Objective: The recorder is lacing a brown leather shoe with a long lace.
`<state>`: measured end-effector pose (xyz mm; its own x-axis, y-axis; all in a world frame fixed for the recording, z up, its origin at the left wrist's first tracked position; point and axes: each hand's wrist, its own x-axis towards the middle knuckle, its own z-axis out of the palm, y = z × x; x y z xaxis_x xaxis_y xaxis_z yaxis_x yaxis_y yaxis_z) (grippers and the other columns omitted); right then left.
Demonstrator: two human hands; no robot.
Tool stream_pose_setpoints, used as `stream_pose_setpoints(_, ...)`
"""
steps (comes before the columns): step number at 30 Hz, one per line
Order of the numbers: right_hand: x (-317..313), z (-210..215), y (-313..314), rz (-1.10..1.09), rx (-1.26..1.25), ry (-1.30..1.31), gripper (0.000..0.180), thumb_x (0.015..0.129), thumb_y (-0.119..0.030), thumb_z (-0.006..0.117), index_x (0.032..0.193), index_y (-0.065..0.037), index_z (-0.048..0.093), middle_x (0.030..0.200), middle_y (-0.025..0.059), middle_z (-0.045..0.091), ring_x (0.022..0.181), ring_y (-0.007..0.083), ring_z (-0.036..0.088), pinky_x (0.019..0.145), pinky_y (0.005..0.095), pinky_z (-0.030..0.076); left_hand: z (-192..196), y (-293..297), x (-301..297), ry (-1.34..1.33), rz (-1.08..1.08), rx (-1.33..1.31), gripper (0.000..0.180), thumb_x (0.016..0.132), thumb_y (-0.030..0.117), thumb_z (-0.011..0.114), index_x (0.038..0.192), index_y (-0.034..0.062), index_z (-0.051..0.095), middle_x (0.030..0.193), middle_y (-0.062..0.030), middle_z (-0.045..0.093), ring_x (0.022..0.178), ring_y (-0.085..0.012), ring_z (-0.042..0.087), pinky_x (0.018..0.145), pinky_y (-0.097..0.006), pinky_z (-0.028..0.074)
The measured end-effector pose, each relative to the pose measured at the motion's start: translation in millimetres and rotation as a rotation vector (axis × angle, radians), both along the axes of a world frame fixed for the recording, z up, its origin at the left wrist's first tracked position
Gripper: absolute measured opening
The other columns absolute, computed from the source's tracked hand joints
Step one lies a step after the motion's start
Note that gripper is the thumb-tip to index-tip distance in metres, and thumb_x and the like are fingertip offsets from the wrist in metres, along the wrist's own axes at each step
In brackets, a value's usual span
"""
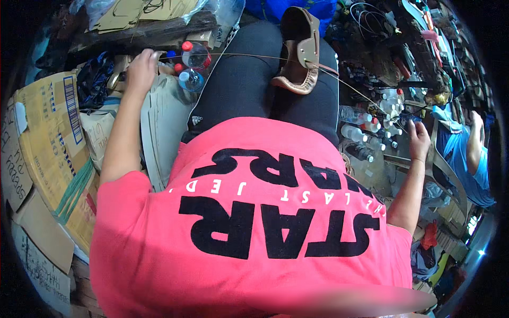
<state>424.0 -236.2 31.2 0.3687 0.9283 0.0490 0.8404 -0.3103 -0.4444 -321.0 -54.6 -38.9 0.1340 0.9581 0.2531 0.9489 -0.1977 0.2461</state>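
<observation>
A brown leather shoe (308, 51) with an open top and a strap stands between my knees. A thin thread (241, 54) runs taut out to both sides of it. On the left, my left hand (142, 71) is closed around the thread's end, raised beside several bottles. My right hand (419, 140) is stretched far out to the right, its fingers pinched together at the other end of the thread (356, 91). Something small and dark is near those fingertips, too small to make out.
Bottles with red and blue caps (192, 79) stand by my left thigh. Several small bottles (366, 130) crowd the right side. Cardboard boxes (55, 143) line the left. Another person in blue (466, 153) sits at the far right, beside a curved chair arm (450, 169).
</observation>
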Motion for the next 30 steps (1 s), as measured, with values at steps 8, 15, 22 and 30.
stream_pose_setpoints(8, -245, 18, 91, 0.605, -0.023, 0.364, 0.021, 0.078, 0.001, 0.067, 0.099, -0.005, 0.068, 0.088, 0.0039, 0.059, 0.079, 0.0128, 0.057, 0.073, 0.0251, 0.045, 57, 10, 231, -0.429, -0.847, 0.018, 0.041, 0.078, 0.009, 0.064, 0.118, 0.0092, 0.057, 0.111, -0.0124, 0.061, 0.107, -0.0257, 0.059, 0.092, -0.034, 0.046)
stream_pose_setpoints(15, -242, -3, 117, 0.544, -0.004, 0.497, 0.014, 0.077, 0.0, 0.069, 0.09, -0.006, 0.07, 0.085, 0.0019, 0.058, 0.083, 0.0112, 0.058, 0.073, 0.0248, 0.046, 52, 27, 276, -0.637, -0.797, -0.427, 0.051, 0.068, 0.012, 0.08, 0.106, 0.0066, 0.047, 0.094, -0.008, 0.06, 0.09, -0.0177, 0.06, 0.075, -0.032, 0.05)
stream_pose_setpoints(22, -235, -10, 120, 0.634, 0.017, 0.541, 0.021, 0.075, 0.01, 0.063, 0.09, -0.003, 0.069, 0.091, 0.0016, 0.055, 0.084, 0.0108, 0.056, 0.076, 0.0224, 0.046, 53, 31, 276, -0.536, -0.801, -0.576, 0.035, 0.069, 0.013, 0.078, 0.099, 0.0045, 0.063, 0.085, -0.0035, 0.066, 0.082, -0.0119, 0.061, 0.075, -0.028, 0.048)
stream_pose_setpoints(30, -242, -20, 118, 0.632, 0.035, 0.657, 0.014, 0.075, 0.003, 0.07, 0.087, -0.004, 0.069, 0.086, 0.0015, 0.059, 0.081, 0.0108, 0.057, 0.074, 0.0239, 0.046, 57, 28, 278, -0.682, -0.761, -0.73, 0.029, 0.071, 0.008, 0.074, 0.099, 0.006, 0.069, 0.087, -0.001, 0.069, 0.08, -0.0075, 0.061, 0.078, -0.026, 0.048)
